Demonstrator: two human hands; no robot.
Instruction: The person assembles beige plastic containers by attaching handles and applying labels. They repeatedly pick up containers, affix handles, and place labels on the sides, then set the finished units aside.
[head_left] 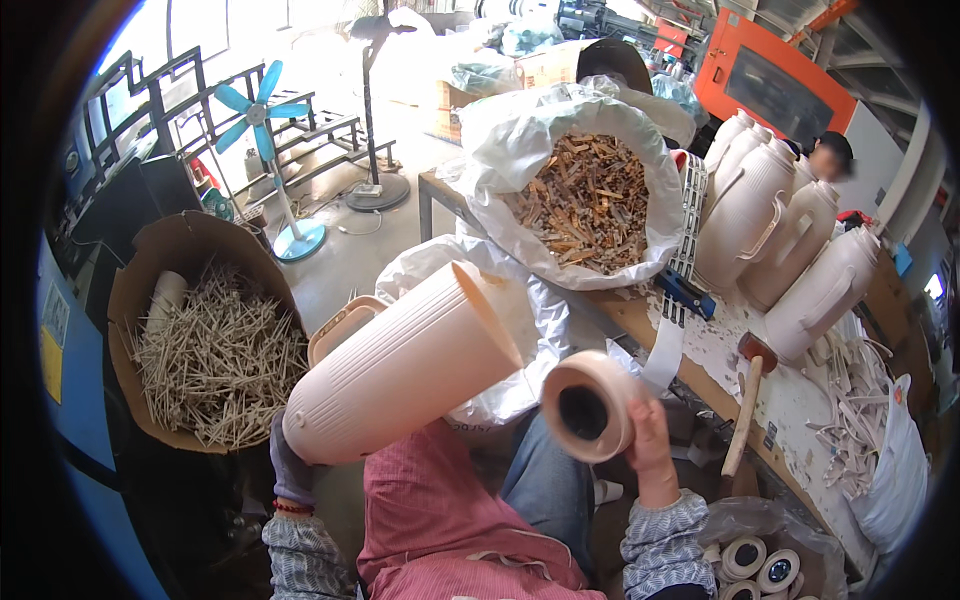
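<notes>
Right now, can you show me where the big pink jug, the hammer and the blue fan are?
Jug (pixel 400 365): head view, on the middle of its ribbed side.
Hammer (pixel 742 425): head view, on the wooden handle, below the dark head.
Fan (pixel 258 112): head view, on the hub where the blue blades meet.

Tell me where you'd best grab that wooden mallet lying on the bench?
Take the mallet by the bare middle of its long wooden handle, coming from above. It lies flat on the workbench, dark head at the far end, the handle's near end pointing toward the person.
</notes>
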